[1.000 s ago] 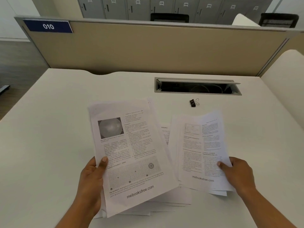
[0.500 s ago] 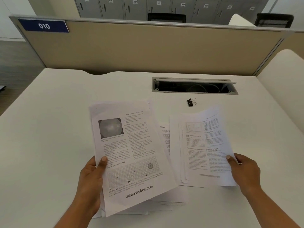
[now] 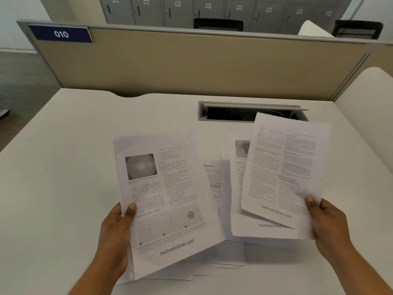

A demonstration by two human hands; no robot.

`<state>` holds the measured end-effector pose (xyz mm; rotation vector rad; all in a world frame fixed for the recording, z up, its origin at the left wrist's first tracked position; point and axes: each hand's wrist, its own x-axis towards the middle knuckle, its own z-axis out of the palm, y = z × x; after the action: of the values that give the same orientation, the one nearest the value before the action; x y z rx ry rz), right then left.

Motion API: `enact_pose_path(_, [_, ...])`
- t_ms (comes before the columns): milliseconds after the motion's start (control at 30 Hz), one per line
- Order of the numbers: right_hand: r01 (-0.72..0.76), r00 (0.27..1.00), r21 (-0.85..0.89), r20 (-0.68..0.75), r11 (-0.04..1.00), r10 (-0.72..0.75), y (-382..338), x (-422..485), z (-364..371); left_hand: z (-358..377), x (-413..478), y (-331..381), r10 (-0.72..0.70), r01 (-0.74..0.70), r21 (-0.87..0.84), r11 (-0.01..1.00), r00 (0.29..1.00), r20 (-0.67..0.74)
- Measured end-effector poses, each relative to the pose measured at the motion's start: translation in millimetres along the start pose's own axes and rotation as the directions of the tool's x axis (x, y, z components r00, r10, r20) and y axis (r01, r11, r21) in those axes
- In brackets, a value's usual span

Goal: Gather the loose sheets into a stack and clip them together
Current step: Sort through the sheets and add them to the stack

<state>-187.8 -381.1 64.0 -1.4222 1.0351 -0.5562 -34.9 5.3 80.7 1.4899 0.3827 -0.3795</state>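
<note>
White desk (image 3: 63, 167), beige partition (image 3: 191, 64) behind it, blue label "010" (image 3: 60, 34) at the partition's upper left, grey lockers (image 3: 208, 11) beyond.

Left bundle of printed sheets (image 3: 165, 199): held tilted above the desk's near edge, position unchanged from a second ago. Left hand (image 3: 116, 237) grips its left margin, thumb pressed on the top page, fingers curled beneath.

Right bundle (image 3: 282, 173): a second ago it lay low on the desk; it is now raised and fanned, motion-blurred, its top corner overlapping the open cable hatch (image 3: 229, 113). Right hand (image 3: 327, 226) pinches its lower right corner, thumb on top, fingers behind the paper.

Remaining loose sheets (image 3: 212, 182): flat on the desk between and under the two bundles, one lying upside down.

Binder clip: seen earlier in front of the hatch, now covered by the raised right bundle.
</note>
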Motion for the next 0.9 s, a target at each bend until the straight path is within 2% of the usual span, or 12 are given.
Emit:
enact_pose_path(267, [0.026, 0.983, 0.102, 0.176, 0.994, -0.043, -32, -23, 24, 9, 1, 0, -0.006, 0.007, -0.023, 1.000, 0.999, 0.039])
enact_pose_path(433, [0.019, 0.936, 0.107, 0.347, 0.994, -0.055, -41, -47, 53, 24, -4, 4, -0.032, 0.037, -0.057, 0.998, 0.995, 0.097])
enact_pose_path(533, [0.015, 0.918, 0.093, 0.394, 0.996, -0.051, -42, -57, 68, 34, -9, 7, -0.039, 0.046, -0.058, 0.997, 0.992, 0.117])
enact_pose_path(733, [0.016, 0.919, -0.035, 0.395, 0.999, -0.001, -36, -65, 88, 49, -19, 13, -0.074, 0.089, -0.066, 0.994, 0.977, 0.199])
enact_pose_path(833, [-0.105, 0.859, -0.039, 0.501, 0.994, 0.110, -41, -73, 92, 55, -25, 15, -0.086, 0.104, -0.065, 0.992, 0.969, 0.231])
enact_pose_path(900, [-0.067, 0.840, -0.089, 0.533, 0.994, 0.104, -44, -78, 94, 59, -28, 15, -0.096, 0.115, -0.073, 0.991, 0.971, 0.220])
